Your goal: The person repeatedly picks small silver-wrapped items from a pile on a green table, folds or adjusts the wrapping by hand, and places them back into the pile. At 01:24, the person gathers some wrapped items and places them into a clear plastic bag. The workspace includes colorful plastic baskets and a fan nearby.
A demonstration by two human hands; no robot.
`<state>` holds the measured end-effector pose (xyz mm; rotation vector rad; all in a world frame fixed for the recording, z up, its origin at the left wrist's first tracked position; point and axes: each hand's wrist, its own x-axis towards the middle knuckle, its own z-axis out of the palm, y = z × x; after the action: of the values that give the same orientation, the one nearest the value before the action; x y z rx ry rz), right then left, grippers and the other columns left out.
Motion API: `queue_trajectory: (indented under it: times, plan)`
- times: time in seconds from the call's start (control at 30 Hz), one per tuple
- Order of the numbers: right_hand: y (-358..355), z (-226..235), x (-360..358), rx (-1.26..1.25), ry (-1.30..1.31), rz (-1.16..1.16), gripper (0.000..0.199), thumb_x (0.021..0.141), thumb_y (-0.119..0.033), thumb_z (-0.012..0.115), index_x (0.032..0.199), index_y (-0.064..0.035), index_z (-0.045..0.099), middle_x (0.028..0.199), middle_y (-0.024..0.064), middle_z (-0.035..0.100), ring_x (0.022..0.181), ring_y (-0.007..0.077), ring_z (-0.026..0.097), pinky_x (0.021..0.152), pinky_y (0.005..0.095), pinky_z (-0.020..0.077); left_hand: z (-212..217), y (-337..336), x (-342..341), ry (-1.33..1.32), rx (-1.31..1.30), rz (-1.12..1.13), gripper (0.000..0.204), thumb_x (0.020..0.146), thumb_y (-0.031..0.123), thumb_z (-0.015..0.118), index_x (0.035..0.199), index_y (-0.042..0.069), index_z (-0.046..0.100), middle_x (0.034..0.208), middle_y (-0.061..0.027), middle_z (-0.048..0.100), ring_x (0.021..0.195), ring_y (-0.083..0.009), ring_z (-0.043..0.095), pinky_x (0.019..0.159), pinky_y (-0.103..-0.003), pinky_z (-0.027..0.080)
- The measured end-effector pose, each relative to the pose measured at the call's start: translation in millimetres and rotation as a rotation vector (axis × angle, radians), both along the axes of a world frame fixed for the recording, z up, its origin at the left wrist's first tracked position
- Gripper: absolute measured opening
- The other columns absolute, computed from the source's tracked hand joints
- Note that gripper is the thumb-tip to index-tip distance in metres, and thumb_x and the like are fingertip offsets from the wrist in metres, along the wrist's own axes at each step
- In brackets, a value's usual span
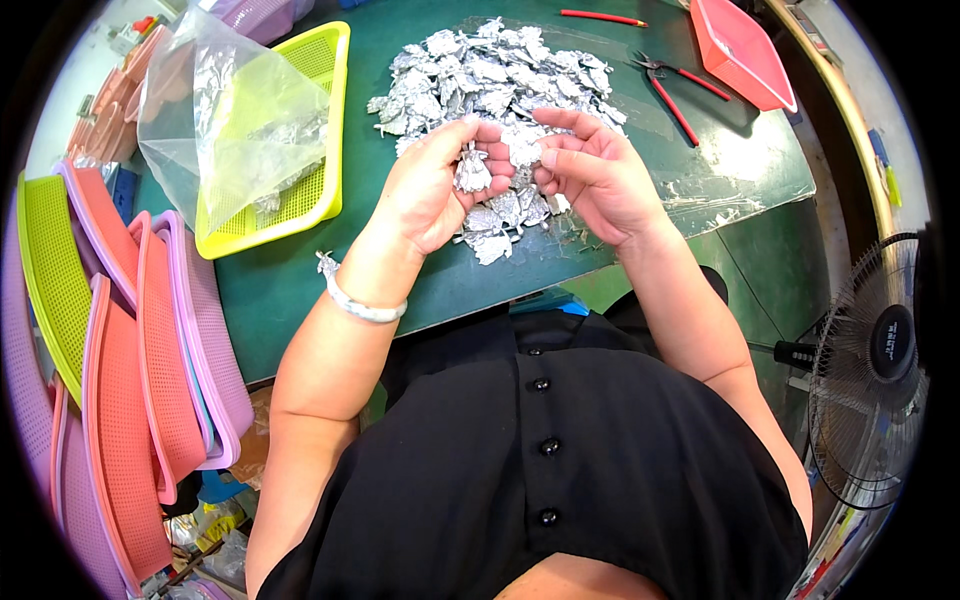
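Both my hands are raised over the front of a pile of silver-grey, ragged-edged metal pieces [500,75] on the green table. In the curled fingers of my left hand [432,185] rests a small silver metal piece [473,170]. My right hand [605,180] pinches another flat silver piece [523,152] between thumb and fingers, close to the left fingertips. Below the hands lie several more loose pieces [492,235] near the table's front edge. One small piece [327,263] sits apart, beside my left wrist. The exact shape of the pieces is too fine to tell.
A yellow-green basket [335,130] stands left, with a clear plastic bag [215,130] over it and silver pieces inside. Red-handled pliers [668,85], a red tool [603,17] and a pink basket [735,60] lie far right. Stacked baskets [120,420] fill the left; a fan [865,370] stands right.
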<state>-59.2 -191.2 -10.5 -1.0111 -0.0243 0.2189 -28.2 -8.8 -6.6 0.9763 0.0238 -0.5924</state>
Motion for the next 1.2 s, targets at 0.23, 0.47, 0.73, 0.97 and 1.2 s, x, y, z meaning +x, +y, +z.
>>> queue_trajectory:
  times: [0.23, 0.47, 0.73, 0.97, 1.2]
  plan:
    - [-0.1, -1.1, 0.4, 0.013, -0.010, 0.006, 0.043, 0.075, 0.002, 0.058, 0.115, 0.0049, 0.042, 0.081, 0.0083, 0.057, 0.068, 0.0147, 0.056, 0.058, 0.0226, 0.0437, -4.2, 1.3, 4.7, 0.024, -0.282, -0.041, 0.026, 0.087, 0.010, 0.038, 0.107, -0.003, 0.048, 0.096, -0.0111, 0.054, 0.083, -0.0182, 0.054, 0.079, -0.037, 0.047]
    - [3.0, 3.3, -3.3, 0.008, -0.010, -0.004, 0.043, 0.075, 0.002, 0.059, 0.114, 0.0047, 0.042, 0.082, 0.0085, 0.058, 0.067, 0.0139, 0.056, 0.058, 0.0227, 0.0436, 1.6, 0.7, 2.8, 0.014, -0.280, -0.014, 0.032, 0.081, 0.001, 0.035, 0.111, -0.004, 0.045, 0.103, -0.0137, 0.051, 0.084, -0.0188, 0.052, 0.082, -0.038, 0.046]
    - [4.7, 2.2, -3.1, 0.011, -0.015, -0.010, 0.043, 0.075, 0.002, 0.059, 0.115, 0.0051, 0.042, 0.081, 0.0086, 0.058, 0.066, 0.0138, 0.056, 0.058, 0.0227, 0.0438, -0.3, 2.0, 3.7, -0.013, -0.252, -0.029, 0.040, 0.082, 0.001, 0.034, 0.120, -0.006, 0.040, 0.115, -0.0177, 0.043, 0.103, -0.0267, 0.049, 0.089, -0.040, 0.044]
    - [4.9, 1.5, -3.2, -0.001, -0.011, -0.019, 0.044, 0.075, 0.002, 0.059, 0.115, 0.0058, 0.042, 0.081, 0.0089, 0.058, 0.065, 0.0140, 0.056, 0.057, 0.0228, 0.0438, -0.5, 1.5, 3.5, -0.015, -0.247, -0.018, 0.040, 0.082, 0.001, 0.034, 0.120, -0.006, 0.041, 0.116, -0.0182, 0.043, 0.105, -0.0269, 0.048, 0.089, -0.039, 0.043]
    - [5.0, 1.1, -3.6, 0.025, -0.001, -0.018, 0.043, 0.075, 0.003, 0.059, 0.114, 0.0057, 0.041, 0.081, 0.0101, 0.058, 0.065, 0.0148, 0.056, 0.057, 0.0236, 0.0439, -0.7, 1.7, 3.4, -0.013, -0.253, -0.010, 0.039, 0.082, 0.001, 0.035, 0.119, -0.007, 0.042, 0.115, -0.0183, 0.043, 0.103, -0.0254, 0.048, 0.087, -0.036, 0.044]
